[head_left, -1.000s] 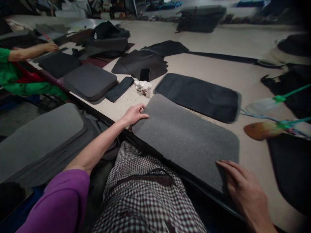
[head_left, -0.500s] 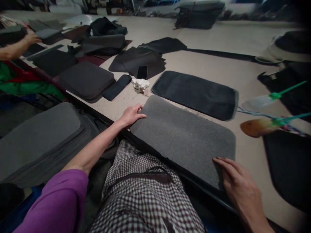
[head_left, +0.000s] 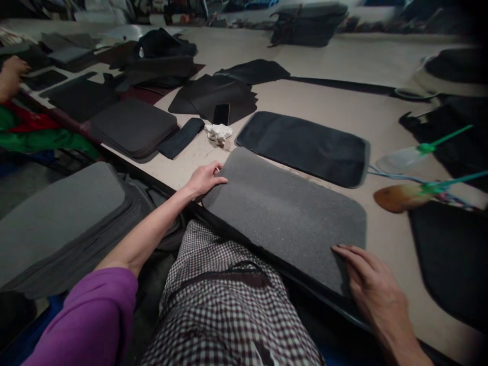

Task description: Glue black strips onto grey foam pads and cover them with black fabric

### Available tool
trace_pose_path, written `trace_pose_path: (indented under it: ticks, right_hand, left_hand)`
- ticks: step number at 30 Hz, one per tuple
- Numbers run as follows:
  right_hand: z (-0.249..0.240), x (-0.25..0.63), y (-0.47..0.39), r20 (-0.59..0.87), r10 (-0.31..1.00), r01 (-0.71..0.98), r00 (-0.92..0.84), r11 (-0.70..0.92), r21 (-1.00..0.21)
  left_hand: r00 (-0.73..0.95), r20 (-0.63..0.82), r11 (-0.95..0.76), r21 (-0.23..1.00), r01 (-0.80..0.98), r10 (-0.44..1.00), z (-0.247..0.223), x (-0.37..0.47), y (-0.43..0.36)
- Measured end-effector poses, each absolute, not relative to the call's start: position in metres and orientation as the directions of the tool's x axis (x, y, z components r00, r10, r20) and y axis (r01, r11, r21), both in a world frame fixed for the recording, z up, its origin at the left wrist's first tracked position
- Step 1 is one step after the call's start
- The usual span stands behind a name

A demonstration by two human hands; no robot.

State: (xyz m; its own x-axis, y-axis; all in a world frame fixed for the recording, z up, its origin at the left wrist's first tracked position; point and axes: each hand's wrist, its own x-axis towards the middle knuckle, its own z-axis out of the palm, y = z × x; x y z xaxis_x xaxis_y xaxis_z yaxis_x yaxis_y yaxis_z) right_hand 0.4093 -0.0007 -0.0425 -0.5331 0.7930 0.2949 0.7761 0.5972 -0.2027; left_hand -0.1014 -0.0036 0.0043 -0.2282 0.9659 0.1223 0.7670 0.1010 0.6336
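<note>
A grey felt-like panel [head_left: 282, 213] with rounded corners lies at the table's near edge. My left hand [head_left: 206, 180] grips its left end, thumb on top and fingers closed at the edge. At the near right corner, my right hand [head_left: 375, 284] holds the panel with its fingers on top; the thumb is hidden. Just beyond lies a black fabric panel [head_left: 305, 147] with a grey rim. Two squeeze bottles with green nozzles stand out at the right, one pale [head_left: 400, 160] and one amber [head_left: 400, 197].
A tall stack of grey panels [head_left: 64, 213] rises at my left. Dark panels [head_left: 133, 127], a phone [head_left: 221, 114] and a crumpled white tissue [head_left: 218, 133] lie on the table. Another black panel [head_left: 450, 259] is at the right. A co-worker's hand [head_left: 15, 68] shows far left.
Both my hands keep their places on the grey panel. The co-worker's hand has moved left. The whole view has shifted very slightly.
</note>
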Motion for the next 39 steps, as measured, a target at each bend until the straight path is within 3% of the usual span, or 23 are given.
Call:
trace_pose_path:
  ticks: [7,18,21,28,33,36,39]
  right_hand:
    - [-0.041,0.411,0.002,0.262,0.793,0.763,-0.55,0.605,-0.228]
    - [-0.045,0.411,0.001,0.288,0.8,0.776,-0.527,0.591,-0.22]
    - [-0.043,0.41,0.0,0.277,0.794,0.766,-0.541,0.601,-0.229]
    - [-0.033,0.399,-0.003,0.322,0.775,0.741,-0.544,0.623,-0.251]
    - [-0.039,0.399,-0.004,0.317,0.773,0.747,-0.55,0.625,-0.228]
    - [-0.04,0.4,-0.005,0.321,0.771,0.75,-0.55,0.625,-0.215]
    - [-0.041,0.4,-0.005,0.333,0.764,0.749,-0.553,0.631,-0.202]
  left_hand:
    - [-0.233,0.127,0.096,0.652,0.753,0.964,0.005,-0.103,-0.006]
    - [-0.219,0.113,0.146,0.452,0.88,0.969,-0.008,-0.098,-0.012]
    - [-0.224,0.111,0.153,0.446,0.882,0.968,-0.008,-0.097,-0.013]
    - [-0.145,0.316,-0.008,0.437,0.9,0.937,-0.019,-0.095,-0.017]
    - [-0.161,0.237,0.07,0.351,0.934,0.958,-0.023,-0.092,-0.021]
    - [-0.211,0.275,0.127,0.292,0.948,0.938,-0.009,-0.074,-0.021]
    - [-0.076,0.326,-0.012,0.258,0.966,0.942,0.011,-0.027,-0.019]
